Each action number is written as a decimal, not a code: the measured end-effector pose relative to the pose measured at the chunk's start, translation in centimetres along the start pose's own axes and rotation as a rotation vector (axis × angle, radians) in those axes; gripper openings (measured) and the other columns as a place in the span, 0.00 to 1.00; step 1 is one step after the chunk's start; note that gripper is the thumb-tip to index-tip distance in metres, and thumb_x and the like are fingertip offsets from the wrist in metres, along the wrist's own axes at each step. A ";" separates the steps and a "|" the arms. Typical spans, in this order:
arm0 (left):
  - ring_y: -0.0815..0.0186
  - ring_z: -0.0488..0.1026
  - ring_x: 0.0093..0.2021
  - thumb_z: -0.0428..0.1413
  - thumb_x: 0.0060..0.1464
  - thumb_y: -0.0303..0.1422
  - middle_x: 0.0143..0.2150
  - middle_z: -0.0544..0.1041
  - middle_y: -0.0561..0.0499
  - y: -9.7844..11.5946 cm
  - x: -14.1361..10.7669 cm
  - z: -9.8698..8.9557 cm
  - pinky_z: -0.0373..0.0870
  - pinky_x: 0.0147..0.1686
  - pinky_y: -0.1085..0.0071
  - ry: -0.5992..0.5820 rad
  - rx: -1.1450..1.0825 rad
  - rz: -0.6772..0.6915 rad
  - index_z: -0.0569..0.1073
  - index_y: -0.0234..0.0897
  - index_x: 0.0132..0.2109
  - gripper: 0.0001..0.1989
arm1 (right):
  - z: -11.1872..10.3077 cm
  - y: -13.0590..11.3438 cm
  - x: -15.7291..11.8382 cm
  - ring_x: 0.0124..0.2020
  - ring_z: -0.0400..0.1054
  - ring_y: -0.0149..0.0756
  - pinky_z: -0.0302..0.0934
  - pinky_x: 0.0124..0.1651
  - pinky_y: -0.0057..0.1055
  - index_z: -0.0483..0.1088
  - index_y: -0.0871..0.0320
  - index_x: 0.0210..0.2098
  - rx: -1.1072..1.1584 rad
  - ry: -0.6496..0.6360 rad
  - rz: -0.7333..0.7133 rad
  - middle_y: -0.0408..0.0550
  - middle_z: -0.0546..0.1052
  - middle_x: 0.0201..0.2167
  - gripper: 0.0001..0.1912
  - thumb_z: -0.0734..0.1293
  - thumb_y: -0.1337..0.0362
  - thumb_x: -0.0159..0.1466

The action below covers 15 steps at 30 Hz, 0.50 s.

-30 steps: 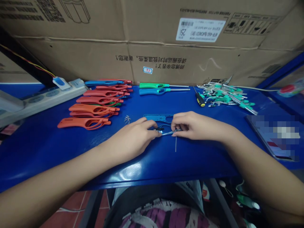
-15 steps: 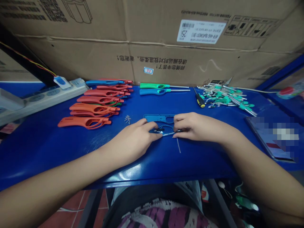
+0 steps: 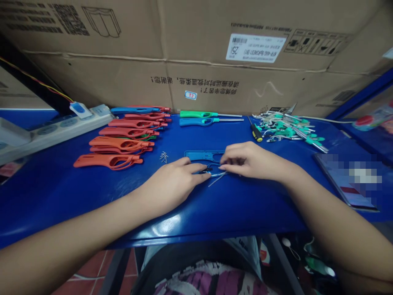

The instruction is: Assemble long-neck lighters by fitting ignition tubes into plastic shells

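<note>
My left hand (image 3: 179, 180) rests on the table, its thumb and index finger closed at the near blue lighter casing half (image 3: 216, 175), where a small black part shows at the fingertips. Opposite it, my right hand (image 3: 250, 160) is pinched over the other end of that casing. A thin pale wire (image 3: 217, 180) slants down-left from below the right fingertips, which seem to hold it, though the grip is partly hidden. Just behind lies another blue casing half (image 3: 199, 155), hollow side up, partly covered by my right fingers.
Small screws (image 3: 164, 157) lie left of the casing, near stacked orange and red lighter casings (image 3: 109, 160). Behind are a green lighter (image 3: 196, 114) and a blue lighter (image 3: 196, 122). To the right are a screwdriver (image 3: 256, 133), piled lighter inner parts (image 3: 288, 127) and a phone (image 3: 346, 184).
My right hand has shifted slightly left and its fingers have moved up along the casing. The thin wire has swung from pointing down to slanting left. My left hand stays nearly in place.
</note>
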<state>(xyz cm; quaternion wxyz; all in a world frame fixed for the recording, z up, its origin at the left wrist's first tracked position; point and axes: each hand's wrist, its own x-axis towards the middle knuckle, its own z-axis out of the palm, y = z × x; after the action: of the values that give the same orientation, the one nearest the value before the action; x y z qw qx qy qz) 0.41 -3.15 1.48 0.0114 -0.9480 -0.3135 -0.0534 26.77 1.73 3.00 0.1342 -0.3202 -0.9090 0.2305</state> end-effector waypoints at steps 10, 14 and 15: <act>0.59 0.76 0.49 0.49 0.67 0.26 0.59 0.78 0.48 -0.4 0.0 0.1 0.78 0.45 0.63 0.050 -0.128 -0.008 0.74 0.39 0.61 0.19 | -4.3 4.7 -1.5 0.37 0.73 0.48 0.60 0.37 0.37 0.75 0.57 0.52 -0.579 0.421 0.718 0.54 0.80 0.37 0.19 0.62 0.67 0.64; 0.57 0.77 0.47 0.49 0.67 0.26 0.55 0.80 0.45 -0.3 -0.1 -0.2 0.79 0.42 0.62 0.036 -0.116 -0.012 0.73 0.38 0.62 0.20 | -4.9 8.1 -2.4 0.48 0.72 0.52 0.65 0.47 0.41 0.75 0.60 0.52 -0.634 0.471 0.707 0.61 0.74 0.52 0.21 0.60 0.71 0.62; 0.57 0.77 0.46 0.49 0.66 0.25 0.53 0.81 0.45 -0.2 0.0 -0.4 0.79 0.41 0.62 0.024 -0.105 -0.022 0.72 0.37 0.63 0.21 | -4.8 8.8 -2.5 0.50 0.72 0.53 0.65 0.50 0.42 0.75 0.60 0.53 -0.632 0.454 0.694 0.61 0.73 0.53 0.22 0.60 0.71 0.62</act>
<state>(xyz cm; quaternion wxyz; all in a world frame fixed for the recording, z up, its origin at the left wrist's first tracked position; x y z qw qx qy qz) 0.21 -3.02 1.83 -0.0353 -0.9431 -0.3206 -0.0812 35.12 7.80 2.45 0.1403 -0.6696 -0.7226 -0.0996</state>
